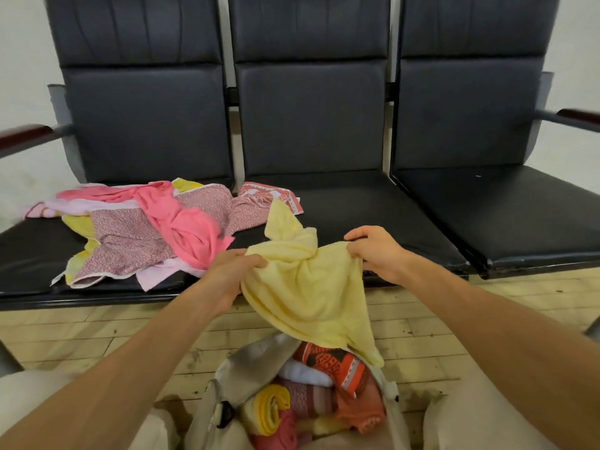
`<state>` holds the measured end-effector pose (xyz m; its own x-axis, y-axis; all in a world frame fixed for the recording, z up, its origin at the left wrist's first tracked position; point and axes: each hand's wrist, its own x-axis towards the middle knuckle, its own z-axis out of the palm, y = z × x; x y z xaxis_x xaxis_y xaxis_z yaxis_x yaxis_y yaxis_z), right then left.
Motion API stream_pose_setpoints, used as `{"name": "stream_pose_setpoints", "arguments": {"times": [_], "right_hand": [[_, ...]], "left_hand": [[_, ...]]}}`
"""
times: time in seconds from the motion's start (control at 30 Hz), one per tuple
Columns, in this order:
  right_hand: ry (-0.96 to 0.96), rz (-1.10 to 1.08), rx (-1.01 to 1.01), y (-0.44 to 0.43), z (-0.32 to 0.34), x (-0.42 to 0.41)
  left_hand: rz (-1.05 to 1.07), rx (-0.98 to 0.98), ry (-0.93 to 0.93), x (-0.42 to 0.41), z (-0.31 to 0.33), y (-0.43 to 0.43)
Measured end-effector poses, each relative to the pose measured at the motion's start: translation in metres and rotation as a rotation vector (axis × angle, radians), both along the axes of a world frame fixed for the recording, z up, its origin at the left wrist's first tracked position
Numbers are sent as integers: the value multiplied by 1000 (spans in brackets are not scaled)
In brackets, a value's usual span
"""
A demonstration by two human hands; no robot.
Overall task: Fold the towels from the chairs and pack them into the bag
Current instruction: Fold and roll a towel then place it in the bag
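Both hands are out in front, held apart at about the same height, sharing one pale yellow towel (pixel 305 293). The left hand (pixel 237 271) has its fingers curled over the towel's upper left edge. The right hand (pixel 376 251) pinches the upper right edge, knuckles up. Both forearms are bare and reach forward from the near corners of the view. The towel is bunched and twisted between the hands, with one corner sticking up at the far side. The rest hangs down in front of the chairs, its lowest tip draped over the mouth of the bag (pixel 233 368).

The bag is beige, standing open on the floor right in front of the person, with folded and rolled towels (pixel 324 384) packed inside: yellow, pink, white and orange-patterned ones.

Beyond the hands runs a row of three joined black padded chairs. A loose pile of towels (pixel 146 228), pink, mauve-patterned and yellow, sprawls over the left seat (pixel 32 254) and just onto the middle seat (pixel 357 206). The right seat (pixel 519 216) is bare black padding. Dark wooden armrests (pixel 22 131) cap each end of the row. The floor (pixel 97 336) is worn pale wood planks, and a plain light wall (pixel 19 43) stands behind the chair backs.
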<state>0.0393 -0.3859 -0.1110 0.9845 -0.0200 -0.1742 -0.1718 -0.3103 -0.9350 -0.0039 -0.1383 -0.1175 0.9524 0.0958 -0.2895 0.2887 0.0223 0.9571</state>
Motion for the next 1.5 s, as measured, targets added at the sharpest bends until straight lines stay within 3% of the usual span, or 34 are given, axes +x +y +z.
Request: {"name": "stream_pose_setpoints", "arguments": {"times": [0.17,0.3,0.37,0.43,0.57,0.7,0.77,0.87,0.93,1.0,1.17,1.33,1.5], "right_hand": [[227,8,-84,-16,-2,-4],[333,243,-356,-18,-3,-13],[319,367,-435,-15,-2,-15],[251,375,-389,-14,4,-15],[132,261,-190,-22,15,-13],[54,132,30,-28,22,-13],[13,63,124,-29,26,-13],[-70,-57,231,-28,39,-13],[-123,-132,357,-26,56,-15],[-155,-184,516,-24,73,-21],[-125,-179,808,-17,87,-42],[-106,-141,743,-12,80,-48],[-69,-157,742,-14,75,-48]], "left_hand": [[-74,137,119,-4,-4,4],[-442,479,202,-13,-2,-8],[-529,412,187,-15,1,-17],[-493,228,138,-15,6,-25],[-280,-37,69,-11,19,-31],[-199,-104,-2,-11,34,-20],[-213,52,-65,-12,41,-13],[-426,767,-188,-16,54,-2],[-589,876,-242,-22,63,1],[-632,709,-310,-26,68,2],[-397,125,-335,-33,84,-13],[-58,-164,-169,-25,91,-7],[6,-387,-73,-25,93,0]]}}
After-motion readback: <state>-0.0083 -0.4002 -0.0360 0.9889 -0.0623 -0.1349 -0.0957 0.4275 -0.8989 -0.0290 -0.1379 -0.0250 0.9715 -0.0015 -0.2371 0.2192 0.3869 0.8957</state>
